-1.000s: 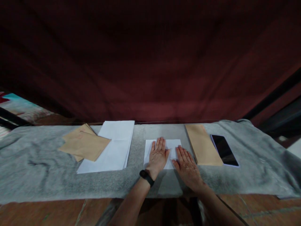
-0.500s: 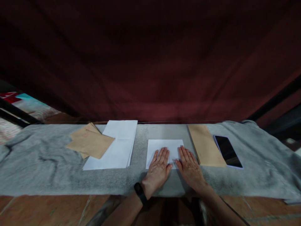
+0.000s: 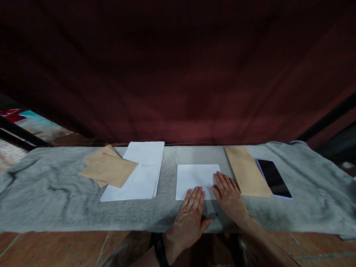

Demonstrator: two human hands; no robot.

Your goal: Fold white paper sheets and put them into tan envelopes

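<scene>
A white sheet of paper [image 3: 196, 176], seemingly folded, lies flat on the grey cloth in front of me. My left hand [image 3: 191, 217] is open, its fingertips over the paper's near edge and the thumb spread to the right. My right hand [image 3: 229, 194], also open, lies flat with its fingers along the paper's right edge. Neither hand grips anything. Close beyond the right fingers is a stack of brown envelopes [image 3: 249, 172].
A phone [image 3: 274, 178] with a dark screen rests beside the envelope stack. To the left are larger white sheets [image 3: 144, 178], with several loose brown envelopes [image 3: 109, 168] overlapping them. The grey cloth [image 3: 63, 211] covers a narrow surface before a dark red curtain [image 3: 189, 92].
My left hand has slid back toward me, uncovering more of the paper. My right hand has shifted slightly right, to the paper's edge. The view has moved a little.
</scene>
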